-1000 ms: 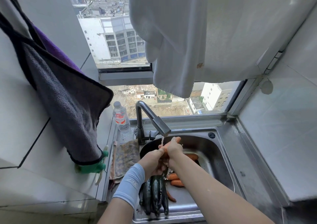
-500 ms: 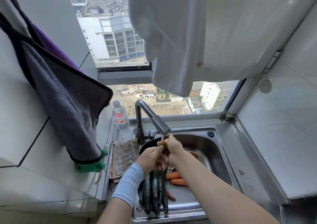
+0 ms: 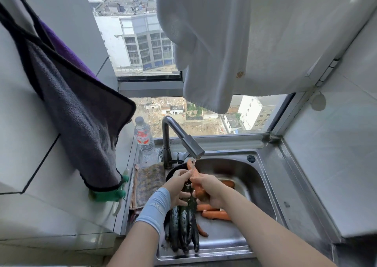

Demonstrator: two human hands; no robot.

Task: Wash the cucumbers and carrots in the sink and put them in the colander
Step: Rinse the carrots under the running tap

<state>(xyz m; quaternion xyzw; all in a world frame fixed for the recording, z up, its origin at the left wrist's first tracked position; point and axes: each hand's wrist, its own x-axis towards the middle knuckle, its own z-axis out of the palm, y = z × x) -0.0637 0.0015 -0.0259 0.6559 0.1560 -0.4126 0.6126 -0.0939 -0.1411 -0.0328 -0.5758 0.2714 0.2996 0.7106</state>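
Tapered wet carrot point(image 3: 194, 172) risen in right hand point(image 3: 212, 189)

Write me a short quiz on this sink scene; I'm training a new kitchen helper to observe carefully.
1. True or false: the right hand holds the carrot under the faucet spout.
2. What stands left of the faucet's base? A) water bottle B) kettle C) soap dish
3. Which vegetables lie bundled in the sink nearest the camera?
Key: 1 true; 2 A; 3 cucumbers.
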